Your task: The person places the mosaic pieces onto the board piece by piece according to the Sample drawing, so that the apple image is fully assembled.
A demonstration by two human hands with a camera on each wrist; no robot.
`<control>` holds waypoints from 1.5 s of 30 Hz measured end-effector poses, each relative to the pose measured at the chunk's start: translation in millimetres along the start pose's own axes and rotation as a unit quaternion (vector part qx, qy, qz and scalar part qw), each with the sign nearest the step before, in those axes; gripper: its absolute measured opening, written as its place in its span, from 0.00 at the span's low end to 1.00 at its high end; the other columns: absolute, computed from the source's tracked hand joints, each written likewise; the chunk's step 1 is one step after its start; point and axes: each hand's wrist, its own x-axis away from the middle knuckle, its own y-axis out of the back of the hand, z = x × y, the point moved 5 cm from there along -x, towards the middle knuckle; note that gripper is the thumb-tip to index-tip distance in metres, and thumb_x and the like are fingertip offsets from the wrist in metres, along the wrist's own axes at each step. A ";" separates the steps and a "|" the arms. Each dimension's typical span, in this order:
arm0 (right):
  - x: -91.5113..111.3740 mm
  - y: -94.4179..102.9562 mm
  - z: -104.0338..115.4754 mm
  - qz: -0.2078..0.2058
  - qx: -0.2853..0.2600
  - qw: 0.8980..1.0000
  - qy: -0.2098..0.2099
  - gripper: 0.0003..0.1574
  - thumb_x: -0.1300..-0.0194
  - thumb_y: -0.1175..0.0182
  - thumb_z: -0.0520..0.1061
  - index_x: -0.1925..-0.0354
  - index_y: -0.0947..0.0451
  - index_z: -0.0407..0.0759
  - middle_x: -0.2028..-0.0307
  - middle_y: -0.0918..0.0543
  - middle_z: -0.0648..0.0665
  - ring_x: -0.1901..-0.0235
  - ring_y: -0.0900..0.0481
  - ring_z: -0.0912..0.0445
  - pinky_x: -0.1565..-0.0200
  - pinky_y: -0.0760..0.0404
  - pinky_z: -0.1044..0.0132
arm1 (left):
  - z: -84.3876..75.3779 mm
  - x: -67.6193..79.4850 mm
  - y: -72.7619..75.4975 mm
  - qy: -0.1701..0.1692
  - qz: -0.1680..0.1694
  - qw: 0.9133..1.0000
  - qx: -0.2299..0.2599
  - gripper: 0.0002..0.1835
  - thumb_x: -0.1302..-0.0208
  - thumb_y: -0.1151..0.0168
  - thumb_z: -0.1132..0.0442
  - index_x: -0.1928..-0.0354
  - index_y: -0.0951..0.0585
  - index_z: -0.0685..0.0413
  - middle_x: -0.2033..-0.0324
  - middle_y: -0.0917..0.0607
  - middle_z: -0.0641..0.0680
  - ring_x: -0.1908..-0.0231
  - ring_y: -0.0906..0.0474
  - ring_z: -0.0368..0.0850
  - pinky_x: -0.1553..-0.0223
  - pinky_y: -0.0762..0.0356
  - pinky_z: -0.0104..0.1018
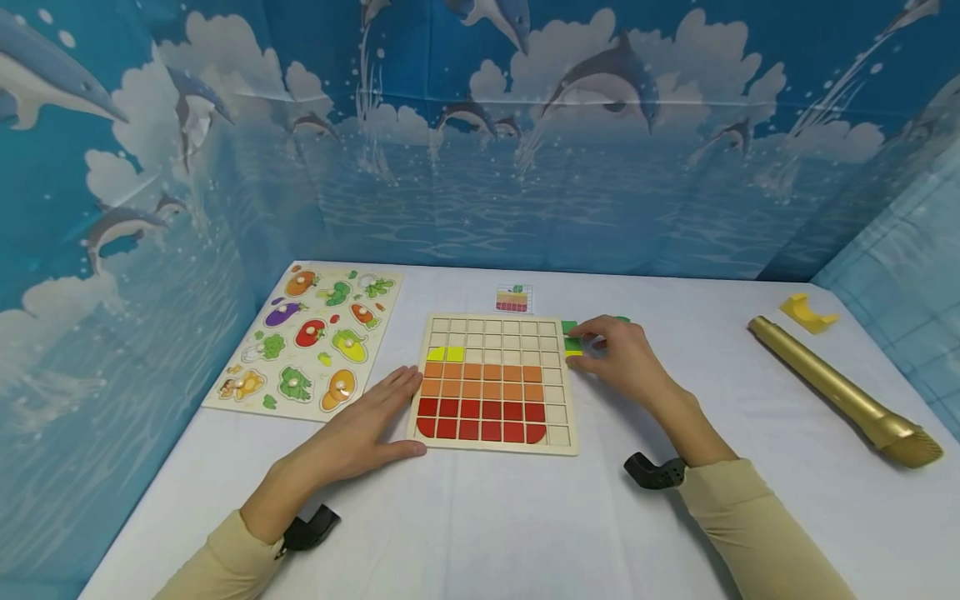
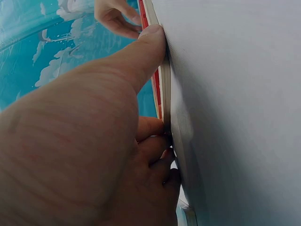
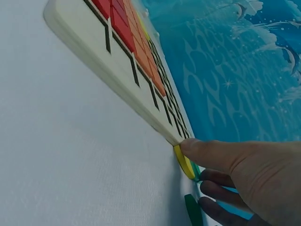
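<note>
A square wooden grid board (image 1: 558, 392) lies flat, with rows of red tiles (image 1: 480, 409), orange tiles (image 1: 480, 381) and two yellow tiles (image 1: 446, 354) set in its cells. Along its left edge rests my left hand (image 1: 360, 429), fingers extended and thumb at the near corner. At the right edge, my right hand (image 1: 626, 358) pinches a loose yellow tile (image 3: 184, 162), thumb on its near side and forefinger beyond. Green tiles (image 1: 569, 327) lie beside it, partly hidden by the fingers. Another green piece (image 3: 192, 209) shows under the fingers in the right wrist view.
A small picture card (image 1: 514, 298) lies behind the board. To the left is a vegetable puzzle board (image 1: 281, 400). A gold microphone-like tube (image 1: 832, 383) and a yellow curved piece (image 1: 807, 314) lie at the right. Dolphin-print curtains (image 1: 480, 192) surround the white table.
</note>
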 end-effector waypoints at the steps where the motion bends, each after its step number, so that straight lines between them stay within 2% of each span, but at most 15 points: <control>1: 0.1 -0.4 -1.4 0.001 0.001 1.000 -0.001 0.24 0.38 0.23 0.42 0.45 0.13 0.37 0.47 0.13 0.37 0.49 0.16 0.43 0.46 0.14 0.46 | 0.1 -0.1 -0.3 0.000 0.000 1.000 0.000 0.55 0.36 0.30 0.35 0.15 0.45 0.50 0.16 0.45 0.51 0.16 0.52 0.54 0.21 0.41 0.59; 14: -0.5 2.3 -8.3 -0.002 0.001 1.000 -0.014 0.22 0.36 0.26 0.40 0.44 0.14 0.37 0.47 0.14 0.36 0.49 0.15 0.42 0.46 0.13 0.44 | 0.7 -0.1 0.1 -0.001 0.001 1.000 -0.002 0.55 0.36 0.30 0.35 0.15 0.45 0.50 0.16 0.46 0.51 0.16 0.52 0.54 0.21 0.41 0.58; 22: 2.0 5.4 -7.7 -0.020 0.029 0.999 -0.026 0.25 0.38 0.22 0.47 0.48 0.13 0.34 0.56 0.14 0.36 0.56 0.18 0.44 0.51 0.18 0.46 | -0.9 -0.7 2.0 -0.004 0.000 1.000 -0.003 0.56 0.36 0.29 0.36 0.15 0.45 0.50 0.16 0.46 0.51 0.16 0.52 0.53 0.20 0.42 0.58; 32: 1.4 3.5 -10.8 -0.007 0.032 0.999 -0.034 0.17 0.37 0.27 0.37 0.50 0.13 0.33 0.56 0.13 0.35 0.59 0.17 0.46 0.54 0.17 0.50 | 2.2 -0.2 0.0 -0.004 -0.001 1.000 -0.003 0.55 0.35 0.30 0.35 0.15 0.45 0.50 0.16 0.45 0.52 0.16 0.52 0.54 0.21 0.41 0.59; 38: 2.2 5.3 -12.3 -0.005 0.029 0.998 -0.048 0.17 0.38 0.26 0.38 0.51 0.13 0.34 0.57 0.13 0.37 0.59 0.18 0.46 0.54 0.17 0.52 | 2.3 -0.7 0.1 -0.006 -0.002 1.000 -0.005 0.55 0.35 0.30 0.35 0.15 0.45 0.49 0.16 0.46 0.51 0.16 0.52 0.54 0.21 0.41 0.58; 45: 1.2 7.0 -11.4 -0.026 0.018 0.999 -0.019 0.17 0.39 0.26 0.38 0.51 0.13 0.36 0.58 0.14 0.39 0.60 0.17 0.47 0.55 0.14 0.51 | 1.8 -0.6 0.3 -0.005 -0.003 1.000 -0.004 0.55 0.36 0.30 0.35 0.15 0.45 0.49 0.16 0.46 0.51 0.16 0.52 0.54 0.21 0.41 0.58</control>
